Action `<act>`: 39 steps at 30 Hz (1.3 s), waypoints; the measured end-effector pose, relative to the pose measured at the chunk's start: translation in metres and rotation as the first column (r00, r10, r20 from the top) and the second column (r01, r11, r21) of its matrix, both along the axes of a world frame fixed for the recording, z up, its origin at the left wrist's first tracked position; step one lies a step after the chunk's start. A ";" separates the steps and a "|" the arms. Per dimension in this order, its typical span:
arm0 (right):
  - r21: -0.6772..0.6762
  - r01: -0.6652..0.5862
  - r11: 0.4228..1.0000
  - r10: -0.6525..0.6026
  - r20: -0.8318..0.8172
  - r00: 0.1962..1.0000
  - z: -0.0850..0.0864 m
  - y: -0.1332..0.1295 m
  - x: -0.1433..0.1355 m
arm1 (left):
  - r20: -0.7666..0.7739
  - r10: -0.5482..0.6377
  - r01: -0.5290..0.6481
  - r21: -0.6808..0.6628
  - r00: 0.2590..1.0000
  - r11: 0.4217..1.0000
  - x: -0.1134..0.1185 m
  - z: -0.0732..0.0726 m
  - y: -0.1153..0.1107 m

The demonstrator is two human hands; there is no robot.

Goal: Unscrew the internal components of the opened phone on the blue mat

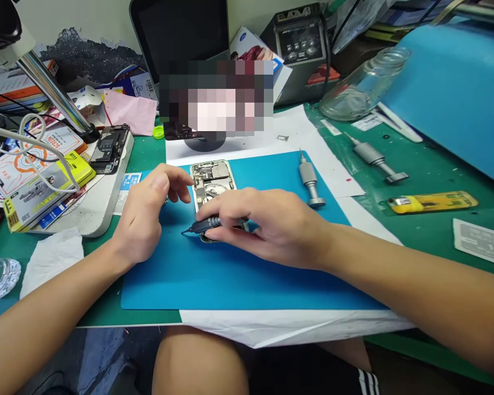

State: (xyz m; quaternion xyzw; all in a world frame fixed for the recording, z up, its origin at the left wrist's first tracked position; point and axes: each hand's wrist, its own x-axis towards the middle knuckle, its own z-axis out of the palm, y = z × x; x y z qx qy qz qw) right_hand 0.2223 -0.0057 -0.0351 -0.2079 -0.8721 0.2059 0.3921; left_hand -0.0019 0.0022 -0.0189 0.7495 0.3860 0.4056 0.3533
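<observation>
Phone (211, 174), opened to its metal plates and circuitry, lies on the smooth blue mat (239, 285) at the middle of my worktop (146, 149), its lower right part hidden under my right hand. At the far left, a ridged, clear jar (6, 278) with a red lid is cut off by the edge of view; I can't make out its contents. Beside it lies a crumpled white tissue (51, 258). My left hand (142, 214) is near the phone's left edge, fingers loosely bent, not closed on anything I can see. A tiny dark speck (169, 231) sits on the mat, too small to identify. My right hand (267, 225) grips a dark, ribbed screwdriver (203, 225) slanting across the phone's lower end; I can't tell whether its thin tip touches the mat. Farther right, a grey metal driver (308, 178) with a broad cap rests on the mat. Past it, reflections blur the inside of a clear glass jar (362, 85); nearer me lies a translucent yellow knife (434, 202).
</observation>
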 end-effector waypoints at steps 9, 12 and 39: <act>0.074 -0.055 0.996 0.049 0.086 0.995 -0.009 0.003 -0.006 | -0.023 -0.006 0.007 0.018 1.000 1.000 0.001 -0.001 -0.001; 0.065 -0.064 0.996 0.058 0.081 0.995 -0.007 0.003 -0.005 | -0.032 -0.013 0.014 0.034 0.999 0.999 0.001 -0.001 -0.001; -0.127 0.264 0.956 -0.291 -0.314 0.904 0.013 0.018 0.015 | -0.412 0.195 -0.008 0.413 0.890 0.911 0.000 0.002 0.006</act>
